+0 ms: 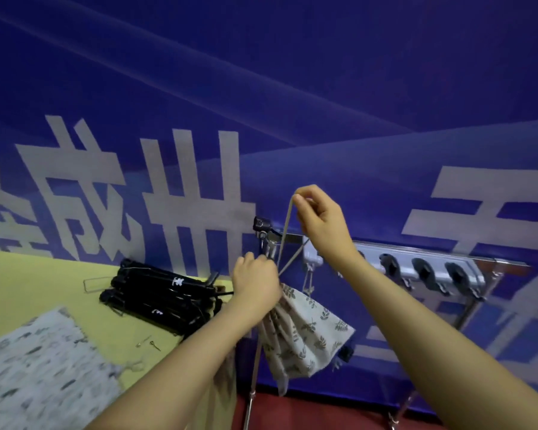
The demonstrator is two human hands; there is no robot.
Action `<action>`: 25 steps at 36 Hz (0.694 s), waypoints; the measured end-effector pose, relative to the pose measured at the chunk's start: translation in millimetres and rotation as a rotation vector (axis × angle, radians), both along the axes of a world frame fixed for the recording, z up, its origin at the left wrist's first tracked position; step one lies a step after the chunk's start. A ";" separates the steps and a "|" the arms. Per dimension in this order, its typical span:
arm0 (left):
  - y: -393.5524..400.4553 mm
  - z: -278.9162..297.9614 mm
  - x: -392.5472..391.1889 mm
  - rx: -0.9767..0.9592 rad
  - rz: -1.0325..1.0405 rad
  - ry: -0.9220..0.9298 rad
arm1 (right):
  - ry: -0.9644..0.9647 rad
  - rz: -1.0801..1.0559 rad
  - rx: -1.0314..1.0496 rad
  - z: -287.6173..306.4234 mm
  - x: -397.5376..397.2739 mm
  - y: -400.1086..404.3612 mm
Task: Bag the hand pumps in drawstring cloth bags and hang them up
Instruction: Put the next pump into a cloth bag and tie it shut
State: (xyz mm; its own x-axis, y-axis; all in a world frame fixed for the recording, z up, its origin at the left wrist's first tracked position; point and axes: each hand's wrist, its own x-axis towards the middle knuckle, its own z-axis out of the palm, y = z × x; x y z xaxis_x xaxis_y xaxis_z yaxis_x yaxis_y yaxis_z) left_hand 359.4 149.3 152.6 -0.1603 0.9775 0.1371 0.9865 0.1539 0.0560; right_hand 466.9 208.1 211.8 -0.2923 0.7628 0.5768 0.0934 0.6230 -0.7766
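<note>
Blue backdrop banner [323,88]: large grey-white Chinese characters, partly cropped; one reads "成", the next resembles "卅", the rest cannot be read with certainty. Black hand pumps [165,293] on the worktop [28,283]: small white markings, too blurred to read.

Blue banner [323,88]: covers the backdrop, printed with large grey-white characters and pale diagonal streaks. Yellow table surface [44,283]: lower left, set against the banner. 2 small metal pins [149,342]: lying loose on the yellow surface, near its front edge. Red floor [323,411]: strip visible below the banner's bottom edge.
</note>
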 end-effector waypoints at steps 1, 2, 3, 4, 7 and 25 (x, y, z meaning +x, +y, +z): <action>0.5 -3.2 10.0 -0.029 0.003 -0.008 | -0.011 0.024 -0.032 -4.4 9.3 -0.5; 1.9 -6.0 18.3 -0.059 0.005 -0.025 | -0.015 0.051 -0.062 -8.2 16.9 -0.7; 3.6 -8.2 27.2 -0.093 0.007 -0.054 | -0.020 0.077 -0.090 -13.1 25.1 0.0; 6.4 -11.3 35.0 -0.126 0.010 -0.096 | -0.035 0.097 -0.107 -18.7 32.9 1.3; 16.4 -18.6 56.4 -0.157 0.017 -0.270 | -0.137 0.125 -0.137 -38.4 56.0 8.0; 85.6 -88.3 93.6 0.025 0.163 -1.080 | -0.445 -0.186 -0.355 -138.2 128.1 59.4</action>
